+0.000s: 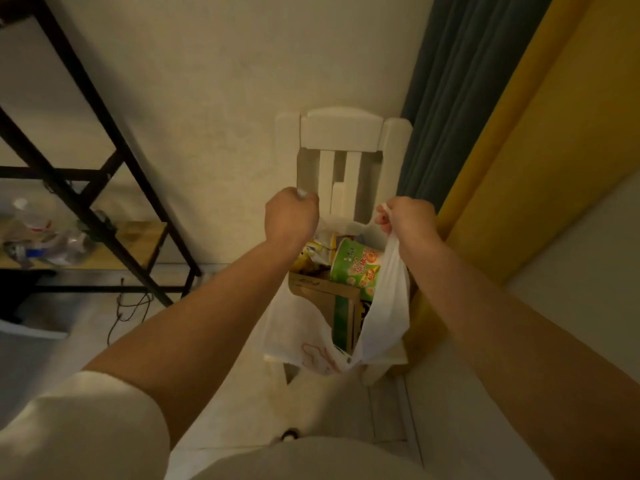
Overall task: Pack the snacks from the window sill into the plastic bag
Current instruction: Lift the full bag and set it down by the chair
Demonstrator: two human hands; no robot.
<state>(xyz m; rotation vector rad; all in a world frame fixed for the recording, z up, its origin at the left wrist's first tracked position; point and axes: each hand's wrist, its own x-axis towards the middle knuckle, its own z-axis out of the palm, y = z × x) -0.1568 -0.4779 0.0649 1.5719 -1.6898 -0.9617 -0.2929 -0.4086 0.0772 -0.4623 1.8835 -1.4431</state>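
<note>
L hand (291,216): my fist curled round one bag handle, lifted above the bag mouth; a bit of white plastic shows at the knuckles.
R hand (408,216): fingers pinch the other handle, pulled up and out to the right.
Bag (384,317): white plastic, mouth held wide btwn both hands, in front of a white chair (343,140); whether it rests on the seat, can't tell.
Snacks: green tub (356,268) on top, brown box (325,292) below it, yellow packets (311,254) to the left, all inside the bag.
Sill: not in view, so any leftovers there can't be checked.
Progress: I judge packing late or done; approx. what's left is a sill check, then closing the handles.
</note>
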